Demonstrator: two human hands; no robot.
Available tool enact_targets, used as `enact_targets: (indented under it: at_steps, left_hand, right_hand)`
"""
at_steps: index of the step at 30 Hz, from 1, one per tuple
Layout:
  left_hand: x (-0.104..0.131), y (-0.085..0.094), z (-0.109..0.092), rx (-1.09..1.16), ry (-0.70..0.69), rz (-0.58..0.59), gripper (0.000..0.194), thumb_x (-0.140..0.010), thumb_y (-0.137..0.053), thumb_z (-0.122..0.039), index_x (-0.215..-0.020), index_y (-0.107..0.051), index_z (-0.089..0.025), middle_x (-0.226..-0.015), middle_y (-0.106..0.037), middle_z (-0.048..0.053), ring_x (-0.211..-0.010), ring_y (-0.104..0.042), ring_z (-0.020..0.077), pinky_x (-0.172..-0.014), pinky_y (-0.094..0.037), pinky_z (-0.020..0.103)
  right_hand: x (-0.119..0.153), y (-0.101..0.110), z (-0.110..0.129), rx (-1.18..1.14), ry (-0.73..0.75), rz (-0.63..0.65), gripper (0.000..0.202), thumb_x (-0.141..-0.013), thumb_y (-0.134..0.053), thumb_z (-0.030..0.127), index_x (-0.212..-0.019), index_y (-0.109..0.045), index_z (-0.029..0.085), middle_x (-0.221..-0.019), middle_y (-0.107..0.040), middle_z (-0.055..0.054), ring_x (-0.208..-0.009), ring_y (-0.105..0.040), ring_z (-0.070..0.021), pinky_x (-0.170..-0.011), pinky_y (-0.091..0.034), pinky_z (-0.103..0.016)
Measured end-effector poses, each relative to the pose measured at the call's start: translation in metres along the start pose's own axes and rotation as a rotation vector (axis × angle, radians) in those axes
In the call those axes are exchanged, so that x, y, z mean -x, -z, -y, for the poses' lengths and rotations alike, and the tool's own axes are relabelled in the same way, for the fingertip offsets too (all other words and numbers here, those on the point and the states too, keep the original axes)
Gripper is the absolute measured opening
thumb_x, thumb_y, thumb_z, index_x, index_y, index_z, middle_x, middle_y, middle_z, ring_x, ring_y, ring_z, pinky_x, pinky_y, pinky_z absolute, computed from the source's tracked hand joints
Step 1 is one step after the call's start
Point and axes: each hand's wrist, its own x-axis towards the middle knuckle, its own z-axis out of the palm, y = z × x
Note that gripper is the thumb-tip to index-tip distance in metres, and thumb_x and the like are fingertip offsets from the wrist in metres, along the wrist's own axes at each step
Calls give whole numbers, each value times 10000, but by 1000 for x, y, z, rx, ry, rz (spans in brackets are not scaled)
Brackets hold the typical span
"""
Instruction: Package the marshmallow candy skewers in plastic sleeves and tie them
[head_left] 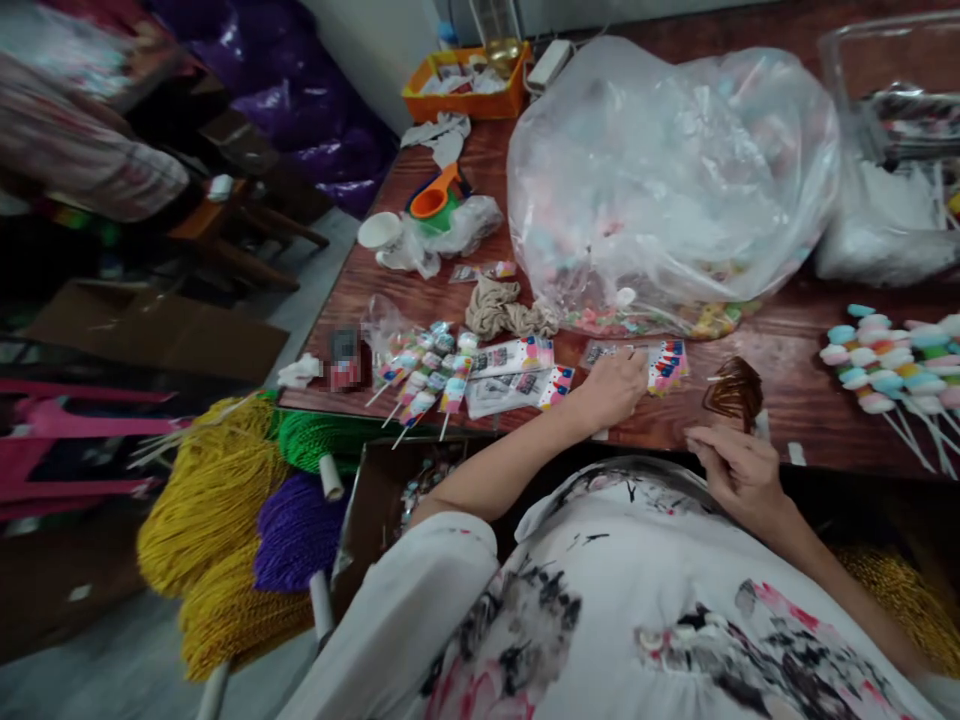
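Dark wooden tabletop [787, 345], near edge: left hand [611, 388] lies palm down on a small clear packet with a printed header card [664, 365], fingers curled over its left end and pressing it flat; whether they pinch it or only rest on it cannot be told. Right hand [739, 470], just off the near edge, fingers narrowed to a pinch around something thin, probably one twist tie from the brown bundle of ties [733, 392] lying just beside it. Left of the packet: more flat printed packets [517, 372] and bagged marshmallow sticks [424, 380], fanned toward the near left corner. Toward the right edge: loose marshmallow sticks [885, 365] in a row. Middle of the tabletop: large clear bag [667, 180], slumped, part full of sweets. Far left corner: orange tray [465, 85]. Risks, as judged: the packet sits close to the near edge and could slide off under a sideways push; the bundle of ties could scatter if the right wrist brushes it.
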Motion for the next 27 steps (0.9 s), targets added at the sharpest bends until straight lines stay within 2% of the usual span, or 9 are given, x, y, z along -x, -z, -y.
enact_targets:
  at_steps: [5,7,10,12,16,18,22,24,27]
  left_hand:
    - [3,-18,12,-75,-14,-60,332,-971,-313,-104,-1185,-567,-93,-1083,-608,150,-996,-569,238,-797,-455,358]
    - [7,-18,18,-47,-10,-69,369,-974,-306,-105,-1266,-530,-108,-1083,-620,139,-1004,-571,228,-803,-461,345]
    - [3,-18,28,28,8,-83,385,-940,-376,-87,-1283,-540,-144,-1132,-634,109,-1047,-567,214,-815,-467,312]
    - [-1,-21,35,92,55,-120,316,-916,-431,-95,-1159,-622,-159,-1108,-651,84,-1038,-569,207,-834,-467,299]
    - [-6,-32,38,110,183,-309,232,-921,-460,-145,-938,-690,-167,-949,-663,88,-965,-568,217,-846,-461,336]
    - [-5,-36,33,86,172,-354,232,-920,-463,-149,-903,-694,-169,-918,-657,97,-941,-562,230,-794,-457,351]
    - [4,-40,25,161,115,-323,213,-899,-493,-116,-961,-690,-170,-956,-655,87,-901,-548,215,-744,-452,331]
    - [5,-41,26,264,165,-340,205,-904,-504,-121,-964,-692,-177,-966,-652,75,-900,-539,201,-773,-455,323]
    - [-1,-42,30,471,281,-426,191,-934,-536,-215,-833,-697,-190,-837,-637,45,-838,-529,179,-767,-449,309]
  right_hand:
    - [28,14,-18,-56,-389,-126,156,-869,-615,129,-975,-695,212,-711,-693,9,-511,-594,-89,-477,-487,-202]
    - [26,12,-22,-89,-441,-154,144,-866,-629,146,-970,-705,209,-681,-685,16,-485,-573,-85,-474,-482,-207]
    - [9,6,-26,-81,-346,-154,195,-849,-635,120,-1007,-710,207,-738,-712,-2,-544,-620,-99,-535,-509,-222]
    - [-6,2,-27,-42,-234,-131,216,-833,-640,94,-1008,-708,202,-776,-722,-15,-594,-648,-109,-573,-518,-226]
    - [-23,-7,-24,-5,-103,-80,243,-834,-601,47,-1014,-680,190,-763,-700,-16,-610,-644,-107,-579,-506,-217]
    - [-23,-9,-24,15,-72,-67,259,-840,-574,31,-1027,-663,186,-752,-684,-17,-618,-638,-113,-584,-503,-224]
    - [-15,-7,-27,126,-44,-63,248,-834,-579,34,-1020,-650,183,-753,-675,-30,-636,-631,-132,-602,-502,-249]
    - [-11,-3,-28,153,-66,-68,241,-840,-576,40,-1018,-648,186,-771,-684,-34,-645,-638,-131,-607,-502,-246]
    - [-11,-2,-27,145,-108,-77,224,-860,-558,55,-1012,-645,194,-774,-684,-30,-651,-644,-128,-610,-502,-239]
